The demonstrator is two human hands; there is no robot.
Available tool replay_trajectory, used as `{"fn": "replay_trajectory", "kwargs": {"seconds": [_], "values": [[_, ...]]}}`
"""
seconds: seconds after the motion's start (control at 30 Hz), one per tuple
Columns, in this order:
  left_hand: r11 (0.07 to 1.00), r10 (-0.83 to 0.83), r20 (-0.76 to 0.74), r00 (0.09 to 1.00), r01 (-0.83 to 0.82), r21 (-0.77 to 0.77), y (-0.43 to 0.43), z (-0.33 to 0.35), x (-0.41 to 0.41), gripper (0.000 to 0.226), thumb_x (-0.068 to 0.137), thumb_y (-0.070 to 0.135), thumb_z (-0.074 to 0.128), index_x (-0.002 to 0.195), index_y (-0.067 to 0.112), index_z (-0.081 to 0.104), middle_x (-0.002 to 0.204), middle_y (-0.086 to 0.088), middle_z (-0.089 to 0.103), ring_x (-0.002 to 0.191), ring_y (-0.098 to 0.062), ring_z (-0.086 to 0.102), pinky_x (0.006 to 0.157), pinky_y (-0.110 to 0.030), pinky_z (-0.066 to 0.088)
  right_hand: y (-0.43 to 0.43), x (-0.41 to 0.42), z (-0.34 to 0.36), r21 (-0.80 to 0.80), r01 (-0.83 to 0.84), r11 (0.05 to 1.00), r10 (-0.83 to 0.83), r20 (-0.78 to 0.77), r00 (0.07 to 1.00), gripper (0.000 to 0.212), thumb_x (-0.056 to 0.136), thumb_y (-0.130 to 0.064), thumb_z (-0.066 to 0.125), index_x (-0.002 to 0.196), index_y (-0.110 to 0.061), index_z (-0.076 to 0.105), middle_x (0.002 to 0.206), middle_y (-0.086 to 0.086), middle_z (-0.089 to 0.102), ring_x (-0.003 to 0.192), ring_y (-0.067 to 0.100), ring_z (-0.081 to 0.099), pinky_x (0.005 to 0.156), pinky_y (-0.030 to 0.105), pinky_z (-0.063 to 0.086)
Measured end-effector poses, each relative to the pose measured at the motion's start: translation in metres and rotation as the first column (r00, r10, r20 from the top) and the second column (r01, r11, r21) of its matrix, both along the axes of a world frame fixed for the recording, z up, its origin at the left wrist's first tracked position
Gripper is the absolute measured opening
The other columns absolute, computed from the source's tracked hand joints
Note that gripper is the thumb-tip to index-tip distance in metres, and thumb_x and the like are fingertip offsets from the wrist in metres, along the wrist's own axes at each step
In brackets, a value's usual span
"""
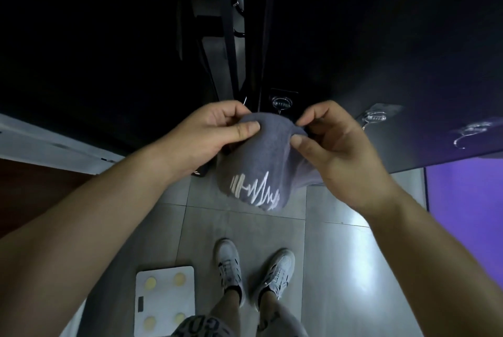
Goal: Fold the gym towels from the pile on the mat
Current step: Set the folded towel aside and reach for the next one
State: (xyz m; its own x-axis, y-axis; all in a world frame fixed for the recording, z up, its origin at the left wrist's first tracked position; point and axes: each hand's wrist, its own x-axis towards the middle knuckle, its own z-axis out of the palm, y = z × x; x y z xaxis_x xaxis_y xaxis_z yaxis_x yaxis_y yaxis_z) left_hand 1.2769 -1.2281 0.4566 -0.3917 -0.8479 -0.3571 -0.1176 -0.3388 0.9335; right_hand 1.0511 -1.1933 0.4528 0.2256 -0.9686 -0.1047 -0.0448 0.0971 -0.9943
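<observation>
While both hands, left hand (209, 129) and right hand (334, 146), are pinching the grey towel's (261, 162) top edge, folding is starting; next, corners probably need aligning.

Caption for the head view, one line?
A person's left hand and right hand pinch a grey towel with a white dumbbell logo above tiled floor.
</observation>
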Motion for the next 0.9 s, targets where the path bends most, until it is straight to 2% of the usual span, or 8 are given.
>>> {"fn": "replay_trajectory", "kwargs": {"seconds": [0.1, 0.2, 0.37, 0.47, 0.53, 0.7, 0.83, 0.9], "values": [[0.989, 0.146, -0.040, 0.988, -0.146, 0.023, -0.007, -0.001, -0.002, 0.016, 0.077, 0.024, 0.079, 0.086, 0.017, 0.067, 0.079, 0.003, 0.070, 0.077, -0.009, 0.065, 0.073, -0.023, 0.051, -0.002, 0.009, 0.000, -0.099, 0.124, 0.987, -0.134, -0.097, 0.986, 0.027, 0.092, 0.003, 0.066, 0.087, -0.023, 0.069, 0.089, -0.002, 0.071, 0.086, 0.012, 0.066, 0.081, 0.026, 0.050], [0.964, 0.264, -0.073, 0.962, -0.260, 0.064, -0.007, -0.003, -0.011, 0.021, 0.070, 0.020, 0.079, 0.085, 0.014, 0.066, 0.074, 0.005, 0.071, 0.071, -0.006, 0.067, 0.069, -0.019, 0.053, -0.002, 0.015, -0.001, -0.186, 0.204, 0.961, -0.238, -0.185, 0.954, 0.027, 0.091, 0.004, 0.067, 0.089, -0.023, 0.074, 0.095, -0.005, 0.075, 0.093, 0.009, 0.070, 0.086, 0.023, 0.054], [0.890, 0.437, -0.076, 0.896, -0.419, 0.180, -0.002, -0.011, -0.029, 0.012, 0.080, 0.010, 0.078, 0.085, 0.011, 0.067, 0.072, 0.004, 0.072, 0.069, -0.007, 0.069, 0.065, -0.020, 0.053, 0.002, 0.023, -0.006, -0.418, 0.202, 0.886, -0.390, -0.436, 0.811, 0.024, 0.091, 0.004, 0.063, 0.098, -0.012, 0.079, 0.103, -0.004, 0.073, 0.097, 0.003, 0.067, 0.086, 0.013, 0.050], [0.857, 0.486, -0.050, 0.872, -0.465, 0.222, 0.002, -0.012, -0.039, 0.013, 0.084, 0.008, 0.077, 0.091, 0.007, 0.066, 0.065, 0.005, 0.070, 0.060, -0.004, 0.067, 0.055, -0.016, 0.051, 0.004, 0.022, -0.014, -0.526, 0.156, 0.836, -0.455, -0.506, 0.733, 0.021, 0.093, -0.001, 0.062, 0.100, -0.009, 0.080, 0.105, 0.002, 0.073, 0.095, 0.010, 0.068, 0.085, 0.018, 0.053], [0.841, 0.510, -0.041, 0.859, -0.488, 0.233, 0.002, -0.012, -0.042, 0.011, 0.085, 0.008, 0.076, 0.089, 0.008, 0.066, 0.061, 0.006, 0.069, 0.057, -0.003, 0.066, 0.053, -0.015, 0.050, 0.005, 0.021, -0.020, -0.570, 0.128, 0.812, -0.485, -0.536, 0.691, 0.021, 0.097, -0.006, 0.060, 0.104, -0.009, 0.079, 0.108, 0.005, 0.072, 0.096, 0.017, 0.068, 0.082, 0.028, 0.056], [0.850, 0.471, 0.010, 0.882, -0.457, 0.263, 0.001, -0.020, -0.039, 0.009, 0.090, 0.016, 0.074, 0.087, 0.010, 0.068, 0.070, 0.002, 0.071, 0.062, -0.006, 0.067, 0.054, -0.018, 0.051, 0.008, 0.018, -0.031, -0.643, 0.008, 0.766, -0.522, -0.613, 0.593, 0.027, 0.098, -0.008, 0.055, 0.113, -0.013, 0.077, 0.112, 0.010, 0.069, 0.097, 0.033, 0.062, 0.080, 0.046, 0.053], [0.892, 0.421, 0.097, 0.902, -0.431, 0.138, 0.006, -0.023, -0.037, 0.021, 0.091, 0.027, 0.074, 0.093, 0.006, 0.071, 0.080, 0.000, 0.074, 0.073, -0.008, 0.070, 0.061, -0.020, 0.053, 0.019, 0.020, -0.026, -0.618, 0.000, 0.786, -0.533, -0.677, 0.507, 0.031, 0.095, -0.010, 0.057, 0.119, -0.017, 0.075, 0.117, 0.017, 0.057, 0.104, 0.037, 0.050, 0.089, 0.048, 0.045], [0.871, 0.481, 0.140, 0.866, -0.490, 0.038, 0.009, -0.026, -0.040, 0.024, 0.085, 0.032, 0.080, 0.098, 0.014, 0.069, 0.089, 0.002, 0.074, 0.080, -0.005, 0.072, 0.066, -0.018, 0.053, 0.022, 0.022, -0.024, -0.558, 0.023, 0.830, -0.469, -0.674, 0.571, 0.032, 0.095, -0.014, 0.055, 0.122, -0.011, 0.071, 0.119, 0.016, 0.051, 0.106, 0.033, 0.049, 0.093, 0.045, 0.045]]}}
